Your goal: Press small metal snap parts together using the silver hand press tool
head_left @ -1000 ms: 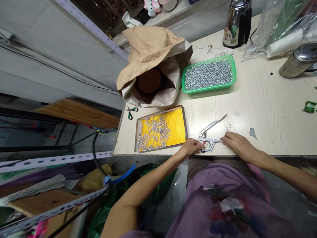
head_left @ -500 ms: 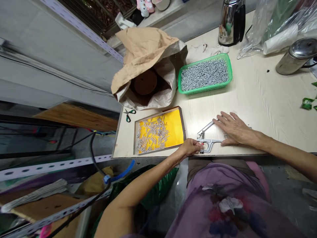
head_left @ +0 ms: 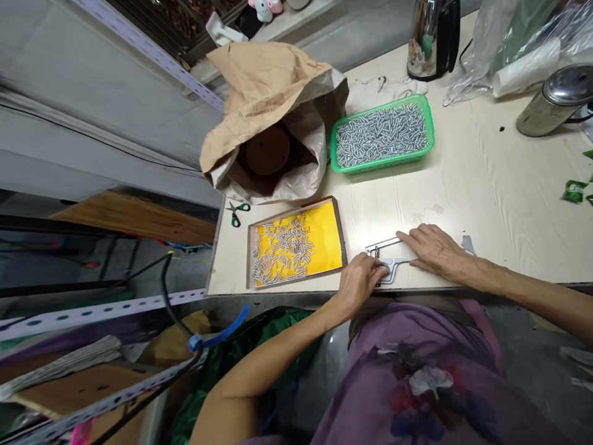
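A grey metal lever tool (head_left: 393, 263) with two long handles and a small spring lies at the table's front edge. My right hand (head_left: 438, 252) is closed round the handle ends, thumb on the lower one and fingers over the upper one. At the jaw end, my left hand (head_left: 359, 281) has its fingers bent and pressed together; what they pinch is hidden. To the left, a shallow tray (head_left: 343, 238) with a yellow lining holds many small metal pieces (head_left: 296, 244). Behind it, a green basket (head_left: 377, 165) is filled with small silvery ribbed pieces (head_left: 382, 136).
An open brown paper sack (head_left: 273, 80) stands behind the tray. Green-handled scissors (head_left: 238, 213) lie at the table's left edge. A kettle (head_left: 428, 40), a metal pot (head_left: 553, 102) and clear plastic bags (head_left: 514, 55) stand at the back right.
My right hand has closed, bringing the tool's two handles nearer together. The left hand has shifted over the jaw end and covers more of it. The view has moved slightly.
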{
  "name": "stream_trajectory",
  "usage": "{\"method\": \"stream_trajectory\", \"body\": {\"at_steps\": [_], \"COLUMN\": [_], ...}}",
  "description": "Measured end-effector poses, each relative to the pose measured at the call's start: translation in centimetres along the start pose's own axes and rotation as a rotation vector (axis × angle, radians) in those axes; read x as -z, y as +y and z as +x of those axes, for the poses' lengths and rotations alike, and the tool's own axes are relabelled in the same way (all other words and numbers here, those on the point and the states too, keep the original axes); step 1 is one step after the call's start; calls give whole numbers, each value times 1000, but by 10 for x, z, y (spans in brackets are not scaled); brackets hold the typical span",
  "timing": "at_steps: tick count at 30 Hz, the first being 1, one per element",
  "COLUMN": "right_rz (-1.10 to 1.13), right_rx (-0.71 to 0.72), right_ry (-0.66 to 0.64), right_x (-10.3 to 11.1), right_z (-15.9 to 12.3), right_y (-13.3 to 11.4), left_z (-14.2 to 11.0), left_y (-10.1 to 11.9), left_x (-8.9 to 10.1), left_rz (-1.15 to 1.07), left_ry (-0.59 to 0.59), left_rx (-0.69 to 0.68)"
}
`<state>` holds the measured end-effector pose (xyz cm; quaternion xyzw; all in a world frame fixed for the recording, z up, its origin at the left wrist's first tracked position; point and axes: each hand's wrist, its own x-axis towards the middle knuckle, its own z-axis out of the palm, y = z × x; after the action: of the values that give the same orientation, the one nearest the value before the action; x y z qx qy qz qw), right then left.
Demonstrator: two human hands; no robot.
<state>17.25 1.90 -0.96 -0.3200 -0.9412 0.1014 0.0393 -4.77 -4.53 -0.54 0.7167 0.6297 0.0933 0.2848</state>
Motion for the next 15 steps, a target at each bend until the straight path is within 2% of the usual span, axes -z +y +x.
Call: {"method": "stream_trajectory", "body": {"at_steps": [3,6,9,15], "right_rz": [17,67,72,18], "right_rx": [-9,-15,-55,-88], "right_ry": [35,51,37,23], "right_x": [-4,-3,0,-7], "right_z": [-3,-9,-15,-18], "right_y": [0,4,10,8], "left_z": [16,37,48,53], "left_y": [10,13,13,26], "left_x": [-9,-15,-16,-14], "left_rz": [136,187,208,272], "left_ry": [7,-60,-116,-149], "left_rx": [-285,-441,-481,-441]}}
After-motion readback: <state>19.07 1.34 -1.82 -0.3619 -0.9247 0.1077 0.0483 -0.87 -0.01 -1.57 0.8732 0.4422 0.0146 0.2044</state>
